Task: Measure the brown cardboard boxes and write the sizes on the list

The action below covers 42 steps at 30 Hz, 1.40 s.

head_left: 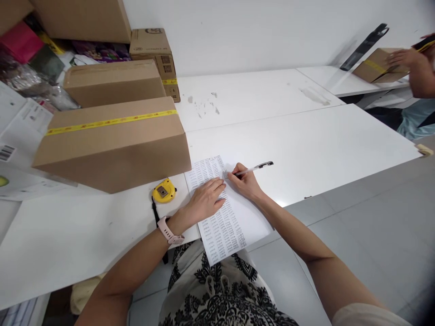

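A sheet of paper (222,235) filled with columns of writing lies at the front edge of the white table and hangs partly over it. My left hand (206,199) rests flat on the sheet, fingers stretched out, with a pink watch strap on its wrist. In my right hand (245,182) I grip a pen (254,168) with a clear barrel and a dark cap end. Its tip, hidden by my fingers, is at the upper right of the written columns. Left of the sheet sits a yellow tape measure (164,190) with a black strap.
A large cardboard box (115,149) with yellow tape stands behind the tape measure. More boxes (115,77) and wrapped goods (27,72) crowd the left. At the far right, another person's hand (403,59) touches a small carton (379,65). The table's front edge runs beside my right forearm.
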Motion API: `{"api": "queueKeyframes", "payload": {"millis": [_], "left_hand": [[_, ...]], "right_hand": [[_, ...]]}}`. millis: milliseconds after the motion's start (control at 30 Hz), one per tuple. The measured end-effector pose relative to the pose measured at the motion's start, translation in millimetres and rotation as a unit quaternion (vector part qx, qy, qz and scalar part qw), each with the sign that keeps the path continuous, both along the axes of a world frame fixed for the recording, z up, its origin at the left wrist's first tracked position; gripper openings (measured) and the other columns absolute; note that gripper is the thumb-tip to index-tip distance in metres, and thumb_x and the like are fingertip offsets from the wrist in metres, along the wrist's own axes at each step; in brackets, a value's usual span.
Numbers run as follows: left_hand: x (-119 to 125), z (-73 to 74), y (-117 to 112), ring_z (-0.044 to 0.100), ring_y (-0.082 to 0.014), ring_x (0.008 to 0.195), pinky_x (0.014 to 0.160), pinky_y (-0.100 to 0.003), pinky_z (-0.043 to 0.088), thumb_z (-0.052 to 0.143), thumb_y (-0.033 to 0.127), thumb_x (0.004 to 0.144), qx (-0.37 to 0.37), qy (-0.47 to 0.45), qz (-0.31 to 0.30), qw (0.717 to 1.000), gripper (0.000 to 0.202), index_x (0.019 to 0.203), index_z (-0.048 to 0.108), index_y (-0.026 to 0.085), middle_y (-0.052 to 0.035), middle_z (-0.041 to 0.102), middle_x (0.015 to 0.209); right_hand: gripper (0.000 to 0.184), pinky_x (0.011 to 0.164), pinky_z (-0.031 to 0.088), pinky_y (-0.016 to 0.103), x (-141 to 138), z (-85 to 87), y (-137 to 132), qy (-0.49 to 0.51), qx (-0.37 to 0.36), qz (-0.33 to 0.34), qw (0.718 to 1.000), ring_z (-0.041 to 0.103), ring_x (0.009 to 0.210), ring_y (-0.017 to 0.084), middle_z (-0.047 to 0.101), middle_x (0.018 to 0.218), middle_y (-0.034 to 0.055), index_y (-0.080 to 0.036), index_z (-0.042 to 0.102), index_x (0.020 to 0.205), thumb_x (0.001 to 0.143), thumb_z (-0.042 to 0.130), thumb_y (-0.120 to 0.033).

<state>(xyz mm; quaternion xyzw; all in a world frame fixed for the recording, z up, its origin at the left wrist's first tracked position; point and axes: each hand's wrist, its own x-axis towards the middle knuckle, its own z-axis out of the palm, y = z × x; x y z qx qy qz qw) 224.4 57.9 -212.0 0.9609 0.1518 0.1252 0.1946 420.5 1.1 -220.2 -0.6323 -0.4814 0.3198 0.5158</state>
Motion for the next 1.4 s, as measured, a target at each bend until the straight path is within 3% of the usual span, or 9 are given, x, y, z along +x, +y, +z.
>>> {"api": "queueKeyframes", "payload": {"millis": [200,1400], "left_hand": [[-0.1,-0.4,0.2,0.049,-0.0301,0.14,0.113,-0.051,0.046,0.053,0.027,0.097,0.003,-0.003,0.001,1.0,0.039,0.134,0.056,0.016,-0.0162,0.058,0.144],[-1.1,0.8,-1.5,0.049,-0.0298,0.14,0.115,-0.048,0.045,0.052,0.027,0.099,0.013,0.001,0.003,1.0,0.038,0.133,0.056,0.011,-0.0184,0.058,0.143]], "right_hand": [[0.03,0.055,0.028,0.028,-1.1,2.3,0.5,-0.008,-0.005,-0.005,1.0,0.033,0.058,0.012,0.039,0.061,-0.0058,-0.023,0.044,0.069,0.084,0.066,-0.038],[0.028,0.055,0.028,0.029,-0.6,1.7,1.4,0.002,0.003,-0.022,1.0,0.035,0.059,0.012,0.039,0.062,-0.0053,-0.023,0.044,0.067,0.081,0.066,-0.032]]}}
